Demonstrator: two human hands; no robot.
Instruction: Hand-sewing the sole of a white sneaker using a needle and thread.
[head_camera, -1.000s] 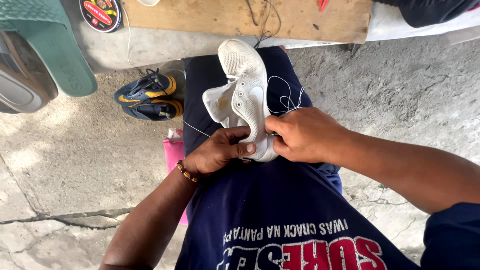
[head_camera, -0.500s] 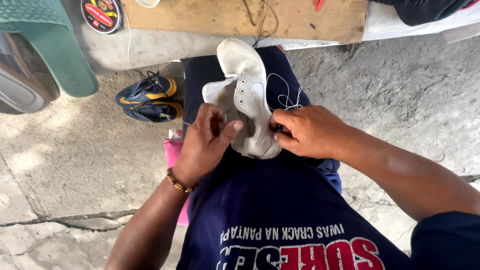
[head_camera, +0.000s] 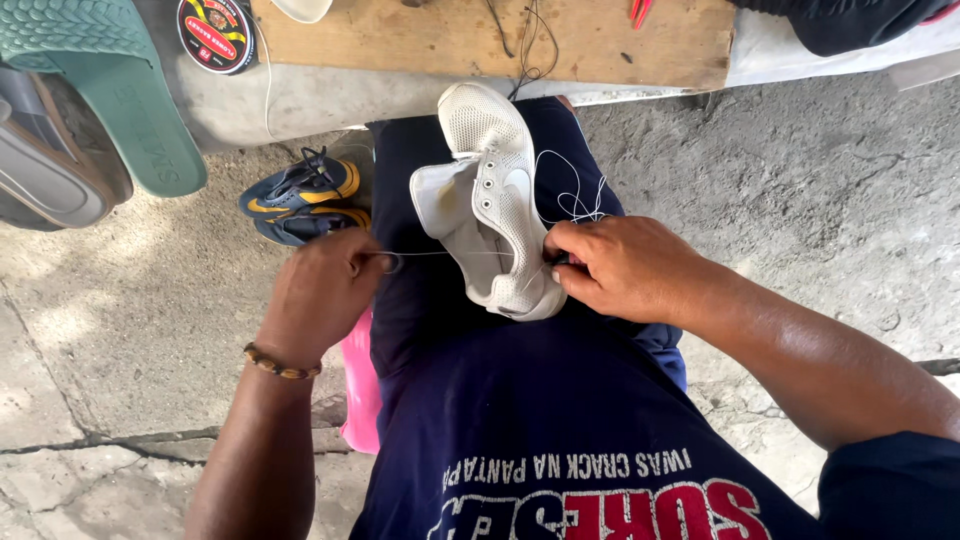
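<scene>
A white mesh sneaker (head_camera: 495, 190) lies upside-toe on my lap, heel toward me. My right hand (head_camera: 625, 268) presses against the shoe's heel side, fingers pinched at its edge. My left hand (head_camera: 322, 292) is off to the left of the shoe, fist closed on a thin white thread (head_camera: 440, 253) that runs taut across to the shoe. Loose thread loops (head_camera: 575, 195) lie on my dark trouser leg beside the shoe. A beaded bracelet sits on my left wrist.
A dark blue and yellow sneaker (head_camera: 300, 195) lies on the concrete floor at left. Green sandals (head_camera: 110, 90) lean at upper left. A wooden board (head_camera: 500, 40) lies on a concrete ledge ahead, next to a round tin (head_camera: 215, 32). Something pink (head_camera: 358, 385) stands by my left thigh.
My left hand has left the shoe and moved out to the left, drawing the thread taut. My right hand has stayed at the shoe's heel.
</scene>
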